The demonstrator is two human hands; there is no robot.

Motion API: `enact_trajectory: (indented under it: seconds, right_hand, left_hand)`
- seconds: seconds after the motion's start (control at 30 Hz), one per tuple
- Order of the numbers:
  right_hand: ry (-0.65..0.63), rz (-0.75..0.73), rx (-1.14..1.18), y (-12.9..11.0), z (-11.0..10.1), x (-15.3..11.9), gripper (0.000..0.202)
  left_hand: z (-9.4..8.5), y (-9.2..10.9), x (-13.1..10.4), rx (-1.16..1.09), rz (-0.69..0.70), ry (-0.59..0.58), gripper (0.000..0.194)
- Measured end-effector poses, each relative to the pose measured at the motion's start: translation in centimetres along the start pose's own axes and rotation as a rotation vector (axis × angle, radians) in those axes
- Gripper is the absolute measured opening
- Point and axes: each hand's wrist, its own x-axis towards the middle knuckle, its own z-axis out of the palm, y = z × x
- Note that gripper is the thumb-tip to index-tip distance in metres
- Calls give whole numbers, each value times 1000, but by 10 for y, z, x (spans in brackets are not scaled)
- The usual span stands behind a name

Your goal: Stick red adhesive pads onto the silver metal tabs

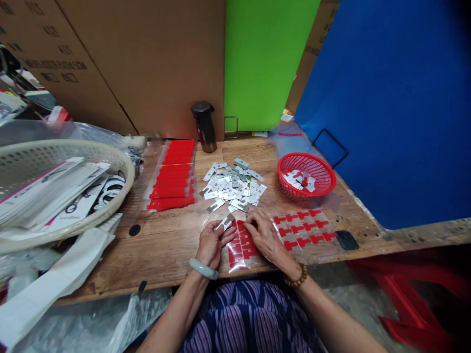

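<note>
My left hand is closed on a small slotted metal plate, held between thumb and fingers. Under and beside it lies a clear sheet of red T-shaped stickers. My right hand is over the right side of that sheet, with thumb and fingertips pinched together at its top edge; what they pinch is too small to make out. Just beyond both hands is a loose pile of metal plates. Another sheet of red T-shaped stickers lies flat to the right of my right hand.
A red basket holding some plates stands at the right. Stacked red sticker sheets lie left of the pile, with a dark bottle behind. A large pale basket is at far left. Cardboard, green and blue panels border the table.
</note>
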Motion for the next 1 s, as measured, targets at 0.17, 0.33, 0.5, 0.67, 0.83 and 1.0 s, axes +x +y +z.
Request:
enact_trajectory:
  seconds: [0.17,0.33,0.5,0.67,0.83,1.0]
  right_hand:
    - [-55,-12,141,0,-3,0,11]
    - [-101,50,367,-3,-12,1,10]
    - [-56,129,549,-6,-21,-2,11]
    - [16,153,435,-20,-22,-12,9]
    - [41,75,315,-28,-20,-19,5]
    - [27,65,270,-31,-20,-25,8]
  left_hand:
    - [0,0,1,-8,6,7,13]
    - [-2,3,0,-5,17,-2,12]
    - [-4,7,-10,18,-3,-38,13]
    - [-2,13,-29,78,-75,-125,22]
    - [2,15,-44,84,-128,-178,25]
    - [5,14,-48,79,-137,-195,25]
